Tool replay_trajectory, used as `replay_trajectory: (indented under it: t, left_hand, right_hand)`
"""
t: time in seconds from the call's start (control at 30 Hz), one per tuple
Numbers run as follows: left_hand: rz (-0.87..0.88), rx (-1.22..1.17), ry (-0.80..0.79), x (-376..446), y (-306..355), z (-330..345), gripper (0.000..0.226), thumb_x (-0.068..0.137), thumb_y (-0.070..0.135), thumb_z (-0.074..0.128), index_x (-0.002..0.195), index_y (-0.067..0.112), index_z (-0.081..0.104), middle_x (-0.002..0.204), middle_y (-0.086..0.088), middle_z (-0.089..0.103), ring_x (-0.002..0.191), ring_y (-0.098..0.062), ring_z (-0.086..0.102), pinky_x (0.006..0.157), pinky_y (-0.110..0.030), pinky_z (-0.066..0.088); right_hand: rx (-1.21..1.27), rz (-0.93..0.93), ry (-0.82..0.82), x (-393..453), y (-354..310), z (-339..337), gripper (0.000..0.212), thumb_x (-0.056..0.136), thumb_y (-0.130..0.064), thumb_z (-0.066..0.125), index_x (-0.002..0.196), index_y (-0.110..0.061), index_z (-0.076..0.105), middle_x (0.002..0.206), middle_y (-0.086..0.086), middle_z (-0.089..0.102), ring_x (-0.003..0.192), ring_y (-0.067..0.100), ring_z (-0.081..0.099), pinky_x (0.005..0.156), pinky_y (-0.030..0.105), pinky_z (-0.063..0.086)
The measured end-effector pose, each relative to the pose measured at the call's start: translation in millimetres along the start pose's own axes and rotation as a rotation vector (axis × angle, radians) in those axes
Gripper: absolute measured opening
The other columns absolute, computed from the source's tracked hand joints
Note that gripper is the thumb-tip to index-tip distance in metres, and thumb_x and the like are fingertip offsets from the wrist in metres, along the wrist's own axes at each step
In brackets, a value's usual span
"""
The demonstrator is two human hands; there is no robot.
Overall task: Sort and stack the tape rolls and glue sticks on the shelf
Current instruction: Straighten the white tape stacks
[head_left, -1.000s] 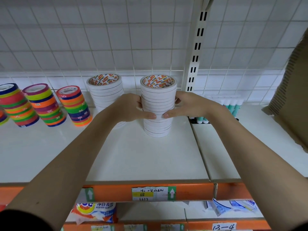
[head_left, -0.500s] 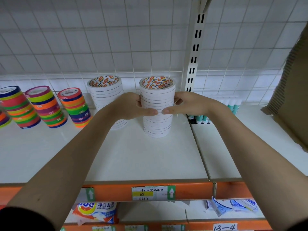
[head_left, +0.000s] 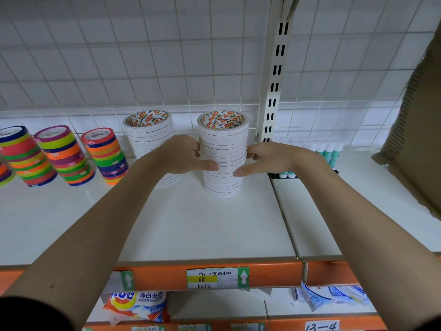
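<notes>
A tall stack of white tape rolls stands upright on the white shelf. My left hand grips its left side and my right hand grips its right side, thumbs curled across the front at mid height. A second white tape stack stands behind my left hand, partly hidden. Three stacks of coloured tape rolls lean at the left. Glue sticks with green bodies and white caps stand in a row behind my right wrist.
A slotted upright post rises just right of the held stack, against a wire grid back. A cardboard box juts in at the right. Orange shelf edge carries price labels; packets lie on the shelf below.
Both hands have kept their hold on the white tape stack, sliding slightly higher on it. The stack sits a little farther back on the shelf.
</notes>
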State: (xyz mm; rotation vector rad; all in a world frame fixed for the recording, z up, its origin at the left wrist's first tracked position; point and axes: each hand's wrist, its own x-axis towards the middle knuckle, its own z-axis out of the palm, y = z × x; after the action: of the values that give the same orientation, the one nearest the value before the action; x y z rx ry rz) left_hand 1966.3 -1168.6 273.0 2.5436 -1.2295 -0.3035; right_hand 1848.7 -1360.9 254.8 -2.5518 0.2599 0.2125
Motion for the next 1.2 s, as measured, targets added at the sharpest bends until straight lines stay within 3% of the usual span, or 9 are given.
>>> replay_trajectory:
  t: [0.17,0.3,0.37,0.53,0.67,0.8,0.93,1.07,1.2]
  left_hand:
    - [0.019,0.001,-0.018,1,1,-1,0.103,0.039,0.083,0.047,0.107,0.008,0.067,0.109,-0.008,0.068,0.102,-0.021,0.061,0.094,-0.039,0.047]
    - [0.005,-0.004,-0.039,2,1,-1,0.071,0.068,0.065,0.066,0.110,0.009,0.066,0.111,-0.006,0.067,0.104,-0.020,0.060,0.096,-0.039,0.046]
    - [-0.003,-0.015,-0.032,1,1,-1,0.063,0.071,0.059,0.068,0.110,0.009,0.066,0.111,-0.005,0.068,0.105,-0.019,0.059,0.097,-0.038,0.045]
    - [-0.024,-0.032,0.006,-8,4,-7,0.099,0.041,0.079,0.056,0.108,0.006,0.066,0.110,-0.009,0.067,0.104,-0.021,0.060,0.093,-0.035,0.044]
    - [-0.013,-0.066,0.055,-5,7,-9,0.058,0.070,0.050,0.073,0.106,0.005,0.067,0.107,-0.008,0.068,0.103,-0.020,0.060,0.095,-0.038,0.045]
    - [-0.019,-0.102,0.083,-1,6,-7,0.054,0.070,0.044,0.076,0.102,0.001,0.067,0.102,-0.011,0.069,0.098,-0.022,0.061,0.091,-0.038,0.048]
    - [0.008,-0.168,0.084,-1,3,-2,0.048,0.069,0.038,0.078,0.104,0.006,0.067,0.100,-0.008,0.070,0.091,-0.018,0.062,0.083,-0.030,0.047]
    - [0.038,-0.226,0.126,-3,0,5,0.051,0.065,0.028,0.083,0.110,0.012,0.064,0.099,0.004,0.067,0.067,0.003,0.052,0.061,-0.009,0.038]
    - [0.028,-0.249,0.141,-2,-1,7,0.055,0.062,0.028,0.085,0.109,0.011,0.064,0.101,0.003,0.067,0.067,0.003,0.052,0.062,-0.011,0.038]
  right_hand:
    - [-0.068,0.011,0.020,4,-6,2,0.066,0.074,-0.055,0.068,0.132,-0.028,0.051,0.133,-0.007,0.053,0.125,0.013,0.045,0.107,0.032,0.035]
    - [-0.082,0.020,0.020,3,-7,2,0.067,0.074,-0.055,0.068,0.133,-0.028,0.050,0.134,-0.007,0.052,0.125,0.014,0.045,0.105,0.030,0.035]
    - [-0.068,0.020,0.026,-1,-8,0,0.065,0.076,-0.053,0.068,0.133,-0.028,0.050,0.135,-0.007,0.050,0.126,0.013,0.043,0.101,0.025,0.034]
    - [-0.055,0.036,0.077,-3,-11,-13,0.078,0.070,-0.058,0.070,0.137,-0.027,0.043,0.137,-0.007,0.047,0.127,0.012,0.043,0.104,0.029,0.033]
    - [-0.046,-0.009,0.069,-5,-19,-19,0.063,0.074,-0.049,0.072,0.130,-0.029,0.051,0.129,-0.009,0.054,0.120,0.012,0.048,0.098,0.024,0.034]
    - [-0.032,-0.017,0.081,-10,-25,-19,0.050,0.077,-0.041,0.072,0.123,-0.026,0.057,0.113,-0.012,0.060,0.108,0.010,0.053,0.086,0.019,0.035]
    - [-0.056,-0.010,0.081,-9,-28,-19,0.050,0.076,-0.042,0.073,0.121,-0.026,0.059,0.114,-0.010,0.062,0.106,0.011,0.055,0.086,0.020,0.038]
    - [-0.069,0.002,0.113,-9,-28,-19,0.051,0.074,-0.044,0.074,0.120,-0.026,0.061,0.115,-0.009,0.064,0.108,0.012,0.055,0.090,0.023,0.040]
    - [-0.046,0.001,0.144,-11,-27,-18,0.056,0.070,-0.045,0.076,0.121,-0.027,0.061,0.119,-0.010,0.062,0.110,0.010,0.053,0.086,0.021,0.035]
